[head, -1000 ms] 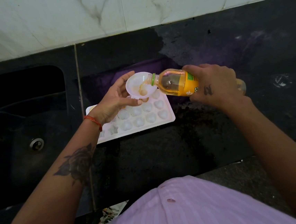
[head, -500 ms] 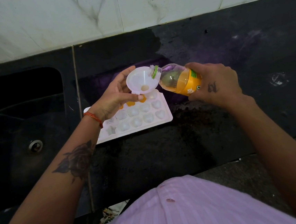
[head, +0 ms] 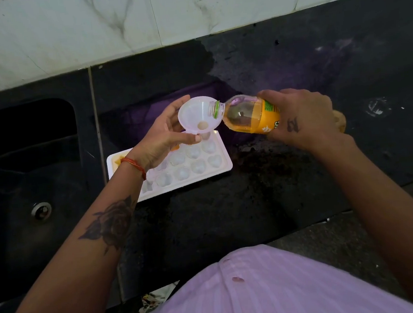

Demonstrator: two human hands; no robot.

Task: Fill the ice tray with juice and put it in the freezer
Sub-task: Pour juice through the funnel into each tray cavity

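Ice tray: a white rectangular plastic ice tray point(head: 216, 166) with shaped moulds is laid flat on the black stone countertop point(head: 231, 217), just right of the sink. Orange juice is seen in a few moulds along its far-left edge; the near rows appear unfilled. Part of the tray is hidden by the left wrist.

Funnel: a small translucent white plastic funnel point(head: 196, 115) is held above the tray's far edge, its spout pointed down over a mould near the far right corner. Whether the spout touches the tray cannot be told.

Left hand: the left hand point(head: 163, 137) is closed on the funnel, thumb and fingers pinched around its lower cone and spout. A red thread bracelet point(head: 133, 163) is worn at the wrist.

Bottle: a clear plastic juice bottle with an orange label point(head: 249, 117) is tipped nearly level, its open neck laid against the funnel's right rim. Orange juice is held in its lower side.

Right hand: the right hand point(head: 302, 119) is wrapped around the bottle's base half, fingers closed on it.

Surroundings: a dark sink point(head: 26, 186) is set to the left; a white marbled tile wall point(head: 136, 19) is behind the counter.
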